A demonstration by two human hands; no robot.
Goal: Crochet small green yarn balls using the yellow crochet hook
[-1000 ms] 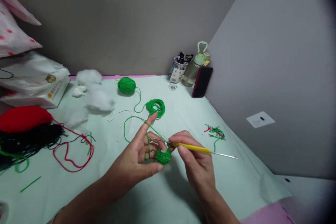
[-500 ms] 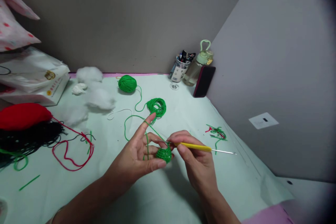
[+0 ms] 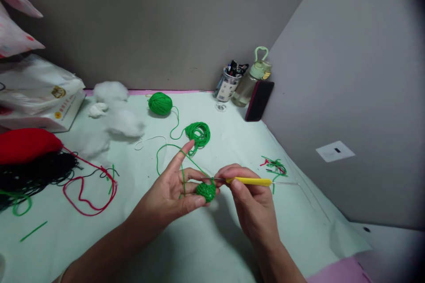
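Between the thumb and fingers of my left hand (image 3: 174, 188) is a small green crocheted piece (image 3: 206, 191). The index finger points up, and green yarn (image 3: 199, 168) passes over it and down to the piece. My right hand (image 3: 252, 203) grips the yellow handle of a crochet hook (image 3: 250, 181) like a pen. The hook's metal shaft lies level at the top of the piece, with yarn around it. Its other metal end sticks out to the right. Behind my hands lies a loose green yarn coil (image 3: 202, 132), joined by a strand to a green yarn ball (image 3: 160, 103).
At left are red yarn (image 3: 29, 145), black yarn (image 3: 36, 177) and white stuffing (image 3: 124, 121), with a white box (image 3: 66, 110) behind. At the back stand a pen cup (image 3: 227, 84), a water bottle (image 3: 247, 86) and a phone (image 3: 260, 101). Yarn scraps (image 3: 277, 166) lie at right.
The crochet hook has turned from a slight tilt to nearly level, and my right hand has shifted a little right. My left hand keeps hold of the crocheted piece. The view has moved slightly.
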